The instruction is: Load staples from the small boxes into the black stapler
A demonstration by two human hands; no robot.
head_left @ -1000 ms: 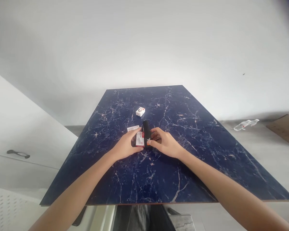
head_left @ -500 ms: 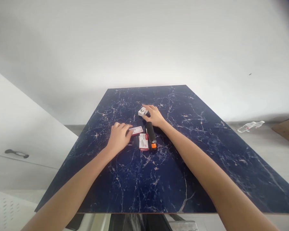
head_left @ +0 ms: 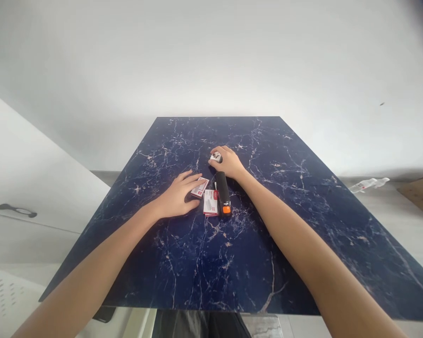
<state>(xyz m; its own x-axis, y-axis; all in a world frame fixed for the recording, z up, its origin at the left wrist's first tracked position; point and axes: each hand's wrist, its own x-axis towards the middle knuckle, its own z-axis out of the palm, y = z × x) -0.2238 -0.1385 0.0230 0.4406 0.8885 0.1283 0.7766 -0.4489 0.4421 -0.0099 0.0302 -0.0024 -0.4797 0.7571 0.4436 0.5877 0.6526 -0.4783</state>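
Near the middle of the dark blue marbled table, my left hand [head_left: 178, 195] has its fingers spread, with fingertips on a small red-and-white box [head_left: 199, 187]. My right hand [head_left: 229, 162], farther back, has its fingers wrapped round a small white box [head_left: 216, 157] with black print. Between the hands lies a black stapler-like tool [head_left: 223, 190] with an orange end toward me. Red-and-white flat packs [head_left: 210, 203] rest against its left side, close to the box under my left hand.
The blue table [head_left: 211, 263] reaches back to a white wall. A cabinet handle [head_left: 17, 211] is at the left. Beyond the table's right edge lie a clear plastic item [head_left: 369, 184] and a brown board [head_left: 421, 193] on the floor.
My left fingers have spread and reached over the red-and-white box, which is now turned at a slant. My right fingers have closed more round the white box. The view has shifted slightly.
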